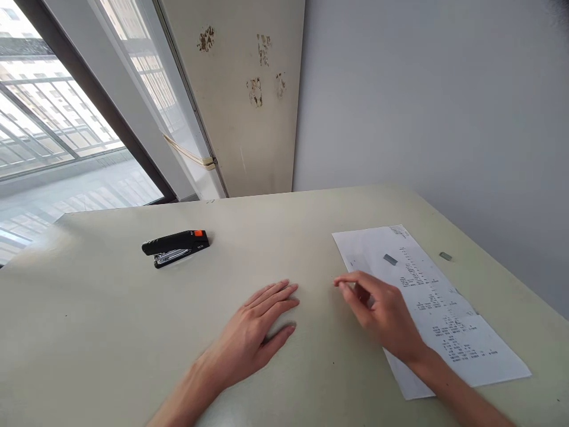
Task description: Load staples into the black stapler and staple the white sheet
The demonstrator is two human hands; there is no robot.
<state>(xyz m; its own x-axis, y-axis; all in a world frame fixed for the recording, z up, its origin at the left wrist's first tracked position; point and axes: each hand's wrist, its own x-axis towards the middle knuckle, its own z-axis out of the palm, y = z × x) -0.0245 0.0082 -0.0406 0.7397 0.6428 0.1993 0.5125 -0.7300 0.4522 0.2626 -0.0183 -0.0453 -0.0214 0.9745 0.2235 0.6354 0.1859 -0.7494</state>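
My left hand (255, 335) lies flat on the pale table, palm down, with fingers stretched out and nothing in it. My right hand (382, 311) hovers at the left edge of a printed sheet of paper (368, 246), its thumb and index finger brought together. Whatever may be between those fingertips is too small to make out. On the paper, beyond the right hand, rests a small grey strip of staples (390, 260). A second strip of staples (445, 256) lies on the table to the right of the sheet. The right hand and forearm cover part of the paper.
A black stapler (175, 246) with an orange patch sits at the left on the table (111, 332). Behind the table's far edge stand a worn beige panel (249, 136) and a grey wall (422, 107). A window (53, 112) is at the left.
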